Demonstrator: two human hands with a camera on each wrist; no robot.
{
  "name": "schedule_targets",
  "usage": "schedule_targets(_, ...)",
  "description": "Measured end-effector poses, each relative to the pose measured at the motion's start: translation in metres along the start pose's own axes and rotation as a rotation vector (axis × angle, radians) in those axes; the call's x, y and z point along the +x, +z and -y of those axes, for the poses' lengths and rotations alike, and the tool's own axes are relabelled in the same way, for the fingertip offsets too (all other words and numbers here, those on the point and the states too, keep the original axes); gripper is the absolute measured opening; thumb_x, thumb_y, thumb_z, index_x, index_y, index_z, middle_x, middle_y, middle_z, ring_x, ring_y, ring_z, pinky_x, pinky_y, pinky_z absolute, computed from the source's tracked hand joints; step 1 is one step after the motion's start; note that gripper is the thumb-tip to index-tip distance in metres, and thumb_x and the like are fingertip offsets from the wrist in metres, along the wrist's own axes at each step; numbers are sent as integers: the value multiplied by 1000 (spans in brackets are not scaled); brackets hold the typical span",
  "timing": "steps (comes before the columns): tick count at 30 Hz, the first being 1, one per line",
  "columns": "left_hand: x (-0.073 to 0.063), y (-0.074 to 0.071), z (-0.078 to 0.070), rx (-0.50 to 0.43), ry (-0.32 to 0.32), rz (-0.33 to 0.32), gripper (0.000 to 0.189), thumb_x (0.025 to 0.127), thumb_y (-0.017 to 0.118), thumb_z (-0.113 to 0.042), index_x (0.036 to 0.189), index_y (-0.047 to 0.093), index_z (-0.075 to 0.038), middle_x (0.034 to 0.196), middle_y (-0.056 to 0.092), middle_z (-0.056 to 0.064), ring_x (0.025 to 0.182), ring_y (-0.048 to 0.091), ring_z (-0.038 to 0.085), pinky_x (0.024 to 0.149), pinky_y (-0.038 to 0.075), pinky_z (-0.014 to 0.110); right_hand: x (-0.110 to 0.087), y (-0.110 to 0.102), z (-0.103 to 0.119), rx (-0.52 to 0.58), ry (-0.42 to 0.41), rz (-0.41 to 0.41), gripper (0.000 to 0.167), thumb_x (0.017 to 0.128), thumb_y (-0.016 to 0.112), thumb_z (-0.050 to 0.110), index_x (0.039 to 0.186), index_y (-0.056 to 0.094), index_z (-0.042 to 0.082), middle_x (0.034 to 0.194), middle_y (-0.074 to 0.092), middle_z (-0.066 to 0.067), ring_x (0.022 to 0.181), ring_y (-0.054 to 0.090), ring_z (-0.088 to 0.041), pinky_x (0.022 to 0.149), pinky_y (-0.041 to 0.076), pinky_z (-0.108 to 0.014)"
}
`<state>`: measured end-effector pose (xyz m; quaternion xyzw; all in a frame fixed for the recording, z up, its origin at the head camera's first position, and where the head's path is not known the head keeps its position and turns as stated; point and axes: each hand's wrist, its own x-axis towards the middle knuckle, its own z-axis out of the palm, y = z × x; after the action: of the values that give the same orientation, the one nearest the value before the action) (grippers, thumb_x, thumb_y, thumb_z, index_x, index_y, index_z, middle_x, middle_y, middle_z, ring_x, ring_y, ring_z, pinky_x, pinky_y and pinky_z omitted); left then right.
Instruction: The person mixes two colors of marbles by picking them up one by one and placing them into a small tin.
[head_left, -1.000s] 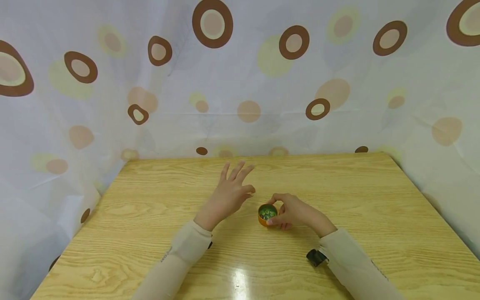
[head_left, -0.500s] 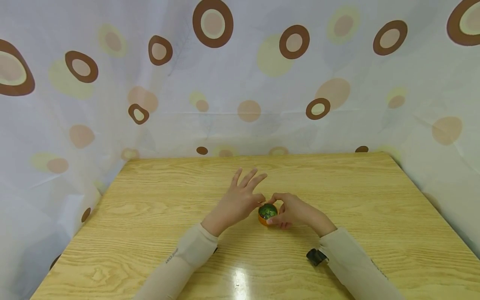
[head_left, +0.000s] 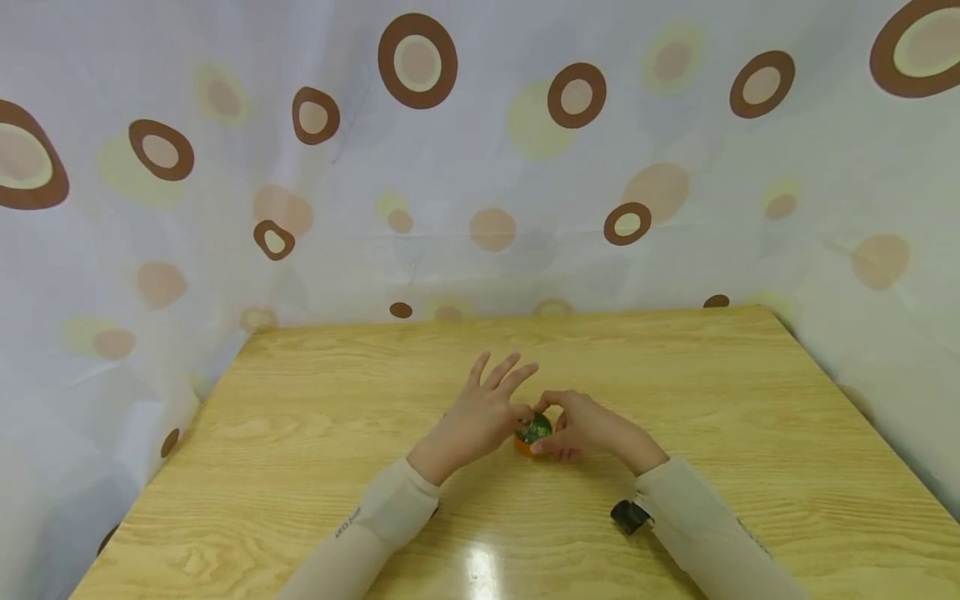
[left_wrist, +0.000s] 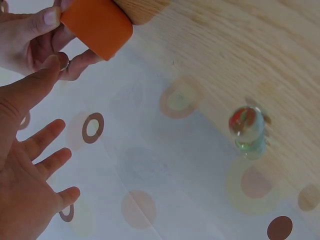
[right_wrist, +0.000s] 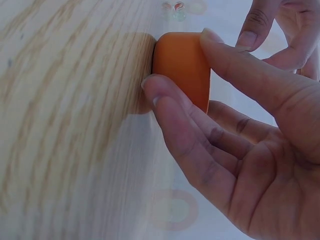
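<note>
In the head view a small orange cup (head_left: pixel 524 448) with a green inside stands on the wooden table, several glassy marbles (head_left: pixel 537 432) in it. My right hand (head_left: pixel 592 427) holds its rim from the right between thumb and index finger, other fingers bent beside the wall (right_wrist: pixel 182 65). From the left my left hand (head_left: pixel 480 418) reaches to the rim, thumb and index fingertips together right over the cup. Between them the left wrist view shows a small shiny marble (left_wrist: pixel 64 60), mostly covered by the fingertips. The other three fingers are spread.
Loose glass marbles, one with red swirls (left_wrist: pixel 244 121), lie on the table beyond the left hand. Behind the table (head_left: pixel 720 375) hangs a white sheet (head_left: pixel 450 175) printed with brown and beige circles. A black strap piece (head_left: pixel 630 517) hangs at the right sleeve.
My left hand has come right and slightly down, from beside the cup to over its rim. My right hand keeps its hold. The head view has tilted a little.
</note>
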<state>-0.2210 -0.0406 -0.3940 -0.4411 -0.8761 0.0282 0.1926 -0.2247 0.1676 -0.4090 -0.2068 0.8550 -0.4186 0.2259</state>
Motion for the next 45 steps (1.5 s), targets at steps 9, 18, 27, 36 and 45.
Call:
schedule_targets(9,-1,1,3,14,-8,-19,19,82,77,-33,101,75,-31,148,40,5,141,29,31,111,23,58,0,3,2,16,-4,6,53,83,77,20,122,52,-3,68,67,-11,56,66,-26,54,56,-36)
schedule_targets(18,-2,-12,17,53,-17,1,20,81,77,-31,101,74,-30,147,41,6,141,29,31,112,20,58,2,1,3,-6,9,-2,49,83,77,18,122,54,-2,67,67,-11,56,66,-27,54,56,-37)
schedule_targets(27,-19,-12,34,49,-46,97,20,81,78,-27,100,74,-29,149,38,7,142,26,32,112,17,59,2,2,4,-19,8,-9,48,83,77,18,121,54,-2,66,66,-11,54,65,-26,53,55,-37)
schedule_targets(36,-43,-5,53,31,-51,102,21,75,83,-22,93,75,-26,145,43,9,139,32,34,110,21,62,-2,2,5,-11,11,-11,48,84,76,17,123,53,-1,67,66,-11,55,64,-26,54,55,-38)
schedule_targets(45,-56,-2,59,-41,-25,199,17,74,83,-23,89,75,-26,142,48,8,137,35,35,110,17,64,-2,3,5,-8,7,-13,50,84,76,19,124,52,-1,67,66,-12,55,64,-27,54,55,-38)
